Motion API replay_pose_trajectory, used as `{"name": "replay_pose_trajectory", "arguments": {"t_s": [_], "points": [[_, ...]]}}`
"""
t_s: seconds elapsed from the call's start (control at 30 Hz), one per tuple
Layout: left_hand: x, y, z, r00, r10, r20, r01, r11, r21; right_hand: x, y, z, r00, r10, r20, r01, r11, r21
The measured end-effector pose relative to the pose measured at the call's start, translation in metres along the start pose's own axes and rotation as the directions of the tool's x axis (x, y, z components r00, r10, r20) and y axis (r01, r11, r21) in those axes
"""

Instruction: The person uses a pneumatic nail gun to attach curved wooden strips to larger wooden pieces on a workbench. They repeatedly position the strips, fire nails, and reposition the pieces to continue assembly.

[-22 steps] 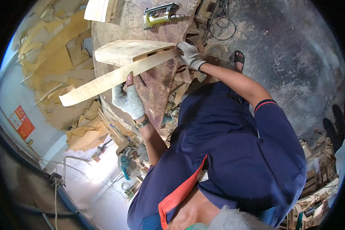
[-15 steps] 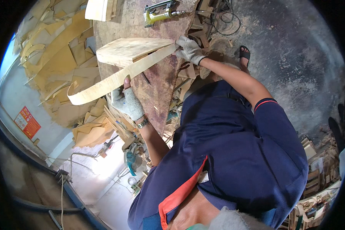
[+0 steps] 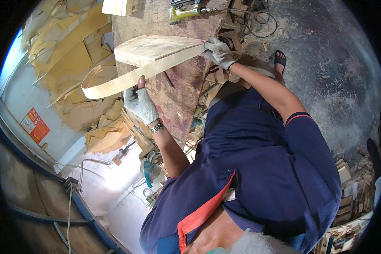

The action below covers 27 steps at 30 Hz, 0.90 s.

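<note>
A thin, pale strip of wood veneer (image 3: 127, 80) runs along the near edge of a flat wooden panel (image 3: 156, 47) on the worktable, its loose left end curling back beyond the table. My left hand (image 3: 142, 105), in a grey glove with the thumb tip bare, grips the strip from below, thumb on its face. At the panel's right corner my gloved right hand (image 3: 219, 51) pinches the strip's other end against the wood. Near the right hand the strip lies close to the panel edge; toward the left it stands away.
The stained worktable (image 3: 178, 91) bears a yellow-green nail gun (image 3: 185, 12) with a hose, a stack of pale wood pieces (image 3: 119, 6) and a thin dark rod (image 3: 168, 79). Wood offcuts (image 3: 67, 55) pile up at left. A teal power tool (image 3: 148, 171) lies below the left forearm.
The strip has come closer to the panel's edge, narrowing the gap between them. Both hands keep their hold, and the whole view has shifted slightly.
</note>
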<state>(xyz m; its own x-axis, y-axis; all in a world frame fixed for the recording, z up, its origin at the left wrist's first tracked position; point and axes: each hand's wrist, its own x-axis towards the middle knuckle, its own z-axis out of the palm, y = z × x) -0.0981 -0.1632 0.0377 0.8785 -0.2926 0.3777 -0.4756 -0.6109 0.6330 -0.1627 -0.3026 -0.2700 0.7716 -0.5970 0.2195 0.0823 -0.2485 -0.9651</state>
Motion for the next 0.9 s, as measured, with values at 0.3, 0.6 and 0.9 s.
{"name": "replay_pose_trajectory", "arguments": {"t_s": [0.3,0.6,0.9], "points": [[-0.035,0.023,0.038,0.956,0.287,-0.068,-0.263,0.934,0.242,0.002,-0.001,-0.004,0.976,0.187,0.112,-0.21,0.945,0.251],[-0.039,-0.014,0.129,0.313,0.403,0.86,-0.949,0.159,0.271,0.012,0.004,0.011,0.706,0.552,0.443,-0.582,0.095,0.808],[-0.014,-0.053,0.128,0.167,0.314,0.935,-0.973,-0.101,0.208,0.004,-0.001,-0.006,0.999,0.029,0.038,-0.027,0.999,-0.031]]}}
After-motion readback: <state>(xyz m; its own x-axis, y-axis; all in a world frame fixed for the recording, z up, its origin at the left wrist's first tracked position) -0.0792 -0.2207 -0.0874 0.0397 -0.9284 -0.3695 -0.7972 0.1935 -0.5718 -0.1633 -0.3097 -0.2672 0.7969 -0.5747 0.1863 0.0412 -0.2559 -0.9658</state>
